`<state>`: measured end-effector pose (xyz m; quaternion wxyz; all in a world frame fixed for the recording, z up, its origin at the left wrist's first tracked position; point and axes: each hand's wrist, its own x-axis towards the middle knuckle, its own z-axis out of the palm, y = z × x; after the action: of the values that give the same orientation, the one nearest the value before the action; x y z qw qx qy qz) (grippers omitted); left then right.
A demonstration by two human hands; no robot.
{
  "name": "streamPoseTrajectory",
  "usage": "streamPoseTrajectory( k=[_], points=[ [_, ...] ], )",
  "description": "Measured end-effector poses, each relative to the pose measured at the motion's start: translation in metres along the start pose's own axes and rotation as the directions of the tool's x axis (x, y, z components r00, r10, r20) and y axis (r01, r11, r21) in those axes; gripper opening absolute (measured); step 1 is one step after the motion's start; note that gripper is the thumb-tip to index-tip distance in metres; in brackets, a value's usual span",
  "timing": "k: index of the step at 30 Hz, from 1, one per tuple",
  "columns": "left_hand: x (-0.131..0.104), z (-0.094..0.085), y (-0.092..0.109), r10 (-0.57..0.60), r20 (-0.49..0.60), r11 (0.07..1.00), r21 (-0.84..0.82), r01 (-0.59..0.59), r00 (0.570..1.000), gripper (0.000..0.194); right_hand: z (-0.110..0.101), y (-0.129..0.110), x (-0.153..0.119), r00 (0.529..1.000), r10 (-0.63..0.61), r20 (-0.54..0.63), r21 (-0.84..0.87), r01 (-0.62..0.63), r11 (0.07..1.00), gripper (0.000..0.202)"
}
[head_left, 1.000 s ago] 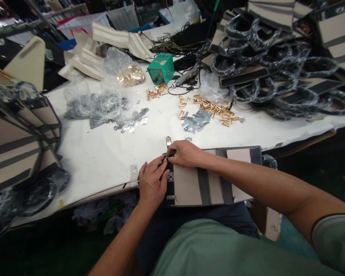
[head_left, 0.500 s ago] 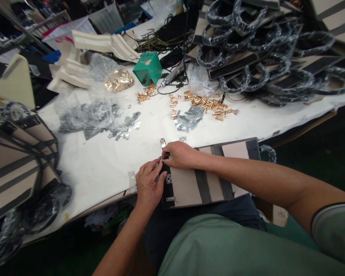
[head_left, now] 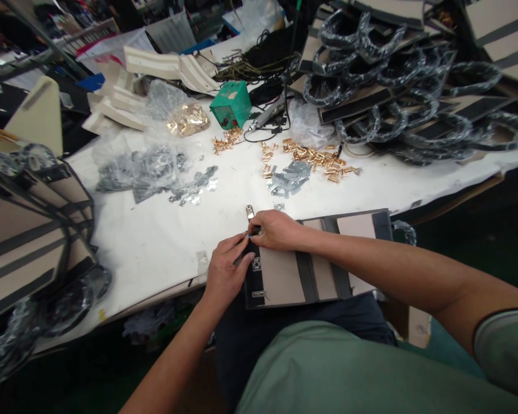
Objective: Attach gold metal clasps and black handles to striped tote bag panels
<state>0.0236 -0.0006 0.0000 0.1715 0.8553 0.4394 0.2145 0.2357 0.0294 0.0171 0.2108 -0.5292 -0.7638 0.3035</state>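
Observation:
A flat panel (head_left: 280,276) with beige and dark strips lies at the table's front edge, partly over the lap. My right hand (head_left: 271,230) pinches at its upper left corner; what its fingertips hold is too small to name. Against the panel's left edge rests my left hand (head_left: 228,267), its thumb and fingers apart, with the index fingertip meeting the right fingertips. A shiny metal clasp (head_left: 250,212) sticks out beyond the corner. Below the hands, a square metal fitting (head_left: 256,264) and a narrow metal fitting (head_left: 258,294) sit on the panel's dark left strip.
Gold-coloured parts (head_left: 315,155) and flat grey plates (head_left: 289,177) lie beyond the panel. Further back stand a green box (head_left: 231,104) and a pile of plastic-wrapped handles (head_left: 392,75). Stacked panels (head_left: 26,230) fill the left. Bagged metal pieces (head_left: 147,167) lie left of centre.
The camera view has shifted slightly, moving the tabletop things to the right in the picture. Both hands remain at the same corner of the panel, with little change in their grip.

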Motion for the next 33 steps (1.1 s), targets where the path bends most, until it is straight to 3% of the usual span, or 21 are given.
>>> streamPoseTrajectory(
  k=[5,9,16,19,22,27,33],
  points=[
    [-0.002,0.003,-0.006,-0.049,-0.060,0.992,-0.118,0.042,0.997,0.034,0.000,-0.002,-0.004,0.997,-0.071,0.018,-0.010,0.071,0.997,0.020],
    [-0.002,0.003,-0.004,-0.080,-0.060,0.986,-0.151,0.070,0.995,0.034,-0.001,-0.008,-0.003,0.999,-0.042,0.029,-0.047,0.043,0.998,0.019],
    [0.008,-0.010,0.002,-0.235,-0.020,0.969,-0.085,0.233,0.972,0.034,0.000,-0.016,-0.008,0.998,-0.047,0.044,-0.173,0.054,0.983,0.017],
    [0.020,-0.022,0.004,-0.322,0.080,0.946,-0.007,0.323,0.943,0.040,0.002,-0.015,-0.011,0.997,-0.069,0.041,-0.169,0.075,0.983,0.016],
    [0.034,-0.030,0.000,-0.408,0.261,0.907,0.007,0.420,0.875,0.042,0.003,-0.015,-0.011,0.999,-0.041,0.034,-0.135,0.045,0.990,0.016],
    [0.055,-0.035,-0.014,-0.334,0.461,0.915,-0.049,0.399,0.822,0.028,0.001,-0.017,-0.005,0.998,0.046,0.053,-0.088,-0.041,0.995,0.014],
    [0.061,-0.031,-0.020,-0.353,0.457,0.882,-0.130,0.453,0.817,0.023,0.000,-0.017,-0.001,0.997,0.059,0.054,-0.038,-0.057,0.998,0.017]
  ],
)
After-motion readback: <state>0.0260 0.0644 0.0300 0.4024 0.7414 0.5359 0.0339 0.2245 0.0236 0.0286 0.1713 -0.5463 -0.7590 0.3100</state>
